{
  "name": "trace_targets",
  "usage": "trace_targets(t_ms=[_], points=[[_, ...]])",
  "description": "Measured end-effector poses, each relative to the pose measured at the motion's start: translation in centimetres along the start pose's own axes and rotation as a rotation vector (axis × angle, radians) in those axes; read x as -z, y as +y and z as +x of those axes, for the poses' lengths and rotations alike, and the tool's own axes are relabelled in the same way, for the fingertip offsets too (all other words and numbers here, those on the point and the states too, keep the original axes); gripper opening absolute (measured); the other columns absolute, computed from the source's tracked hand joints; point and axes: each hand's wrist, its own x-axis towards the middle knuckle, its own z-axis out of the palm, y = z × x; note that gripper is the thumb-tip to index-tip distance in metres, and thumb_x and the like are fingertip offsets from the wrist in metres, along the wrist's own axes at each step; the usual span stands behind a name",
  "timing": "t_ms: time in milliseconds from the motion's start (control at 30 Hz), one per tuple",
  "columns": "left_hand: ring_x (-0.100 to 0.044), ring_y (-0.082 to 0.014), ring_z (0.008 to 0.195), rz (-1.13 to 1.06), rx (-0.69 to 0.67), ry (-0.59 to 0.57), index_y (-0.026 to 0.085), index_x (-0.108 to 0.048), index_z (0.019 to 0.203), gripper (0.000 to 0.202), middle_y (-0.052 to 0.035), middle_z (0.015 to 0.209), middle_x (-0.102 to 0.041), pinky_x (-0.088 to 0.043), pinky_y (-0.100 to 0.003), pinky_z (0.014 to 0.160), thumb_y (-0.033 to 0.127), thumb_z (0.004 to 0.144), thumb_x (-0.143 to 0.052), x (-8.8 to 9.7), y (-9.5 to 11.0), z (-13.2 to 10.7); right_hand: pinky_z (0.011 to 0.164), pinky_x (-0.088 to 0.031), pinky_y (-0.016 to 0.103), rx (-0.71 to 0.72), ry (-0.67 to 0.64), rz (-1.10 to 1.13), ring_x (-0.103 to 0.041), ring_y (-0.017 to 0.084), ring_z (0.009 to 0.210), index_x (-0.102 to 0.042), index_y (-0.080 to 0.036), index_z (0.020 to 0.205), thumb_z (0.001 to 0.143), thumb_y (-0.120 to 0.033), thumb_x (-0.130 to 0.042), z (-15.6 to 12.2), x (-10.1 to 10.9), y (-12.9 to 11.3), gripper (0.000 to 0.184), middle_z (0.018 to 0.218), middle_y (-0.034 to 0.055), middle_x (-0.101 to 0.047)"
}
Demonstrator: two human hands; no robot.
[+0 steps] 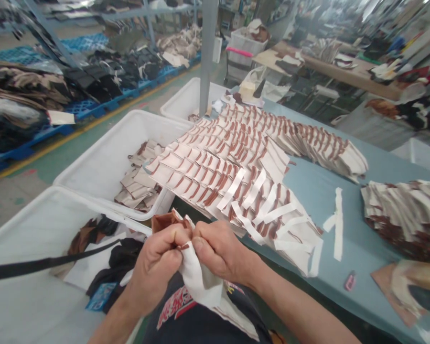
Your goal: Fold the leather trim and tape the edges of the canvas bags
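Locate the cream fabric piece (206, 282) off the surface (311, 188), in front of its near edge, with the lower end draped over the dark shirt (200, 329). Left hand (154, 267): grip narrow, pinched on the upper end. Right hand (218, 253): grip likewise narrow, pinched on the same end, just beside the left. Treat as light, soft and limp, judging by the loose folds; expect little slip from the matte face. Expect more stiffness at the brown-trimmed edge, probably layered. Take hold there, between thumb and finger, and avoid dragging on the hanging end, likely to stretch or crease. Past the near edge: loose white strips (232, 190) across overlapping rows of similar pieces (186, 165). Beside the left edge: white bin (93, 157). Toward the far edge: another overlapping row (308, 138).
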Motion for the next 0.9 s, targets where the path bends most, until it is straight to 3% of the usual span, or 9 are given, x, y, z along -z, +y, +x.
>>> trace_targets(t_ms=[100, 167, 267, 300, 367, 433, 567, 733, 900], points=[[-0.049, -0.0120, 0.060, 0.002, -0.005, -0.054, 0.022, -0.063, 0.072, 0.021, 0.0044, 0.068, -0.057, -0.042, -0.021, 0.055, 0.023, 0.092, -0.055, 1.1, 1.1, 0.5, 0.061, -0.037, 0.026, -0.037, 0.154, -0.110, -0.053, 0.014, 0.062, -0.057, -0.023, 0.089, 0.106, -0.035, -0.054, 0.4, 1.8, -0.5, 0.021, 0.072, -0.0027, -0.060], [-0.055, -0.0123, 0.063, 0.053, -0.032, -0.118, 0.021, -0.069, 0.076, 0.023, 0.0031, 0.072, -0.065, -0.044, -0.020, 0.057, 0.022, 0.095, -0.056, 1.5, 2.3, 0.8, 0.070, -0.048, 0.026, -0.006, 0.228, -0.068, -0.065, 0.016, 0.076, -0.064, -0.020, 0.102, 0.104, -0.041, -0.062, 0.8, 3.2, -1.6, 0.021, 0.087, 0.0021, -0.072], [-0.064, -0.0123, 0.067, 0.197, -0.111, -0.178, 0.024, -0.075, 0.083, 0.024, 0.0044, 0.076, -0.073, -0.047, -0.019, 0.061, 0.017, 0.095, -0.055, 1.8, 4.1, 0.9, 0.090, -0.056, 0.032, 0.164, 0.136, 0.005, -0.073, 0.021, 0.104, -0.067, -0.018, 0.122, 0.098, -0.059, -0.072, 1.6, 4.6, -3.4, 0.047, 0.115, 0.0095, -0.077], [-0.067, -0.0125, 0.068, 0.261, -0.140, -0.167, 0.025, -0.077, 0.085, 0.024, 0.0050, 0.077, -0.075, -0.048, -0.018, 0.063, 0.015, 0.093, -0.056, 1.7, 4.6, 0.9, 0.092, -0.055, 0.033, 0.228, 0.080, -0.015, -0.072, 0.022, 0.106, -0.067, -0.018, 0.125, 0.097, -0.061, -0.073, 1.9, 4.7, -3.8, 0.052, 0.117, 0.0097, -0.077], [-0.069, -0.0126, 0.068, 0.385, -0.179, -0.145, 0.027, -0.078, 0.086, 0.024, 0.0063, 0.076, -0.077, -0.049, -0.018, 0.064, 0.014, 0.091, -0.057, 1.6, 5.4, 0.8, 0.087, -0.052, 0.034, 0.342, 0.000, -0.129, -0.071, 0.021, 0.092, -0.069, -0.018, 0.118, 0.096, -0.060, -0.073, 2.4, 4.9, -4.2, 0.048, 0.102, 0.0062, -0.077], [-0.068, -0.0112, 0.061, 0.464, -0.221, -0.142, 0.027, -0.076, 0.085, 0.024, 0.0082, 0.072, -0.076, -0.048, -0.018, 0.059, 0.015, 0.090, -0.056, 1.5, 6.0, 0.6, 0.079, -0.046, 0.034, 0.393, -0.033, -0.284, -0.063, 0.018, 0.074, -0.070, -0.018, 0.099, 0.094, -0.057, -0.075, 2.8, 5.0, -4.4, 0.040, 0.079, 0.0008, -0.071], [-0.063, -0.0074, 0.049, 0.550, -0.295, -0.122, 0.028, -0.070, 0.080, 0.026, 0.0125, 0.063, -0.070, -0.044, -0.016, 0.050, 0.011, 0.086, -0.051, 1.3, 6.5, 0.1, 0.066, -0.031, 0.033, 0.285, -0.157, -0.438, -0.052, 0.015, 0.061, -0.061, -0.020, 0.074, 0.095, -0.054, -0.074, 2.6, 5.4, -5.2, 0.041, 0.061, -0.0036, -0.056], [-0.063, -0.0065, 0.047, 0.688, -0.388, -0.050, 0.028, -0.064, 0.084, 0.022, 0.0128, 0.062, -0.066, -0.043, -0.017, 0.048, 0.011, 0.088, -0.051, 1.1, 6.4, -0.5, 0.061, -0.027, 0.029, 0.072, -0.320, -0.400, -0.051, 0.012, 0.062, -0.059, -0.019, 0.072, 0.100, -0.045, -0.071, 2.2, 5.3, -6.4, 0.040, 0.065, -0.0029, -0.058], [-0.073, -0.0109, 0.061, 0.835, -0.541, -0.060, 0.028, -0.058, 0.100, 0.025, 0.0076, 0.073, -0.071, -0.051, -0.020, 0.062, 0.006, 0.095, -0.047, 1.5, 5.5, -1.1, 0.059, -0.027, 0.025, -0.034, -0.324, -0.191, -0.048, 0.008, 0.060, -0.064, -0.017, 0.075, 0.102, -0.043, -0.073, 1.9, 5.0, -6.0, 0.038, 0.065, -0.0060, -0.052]])
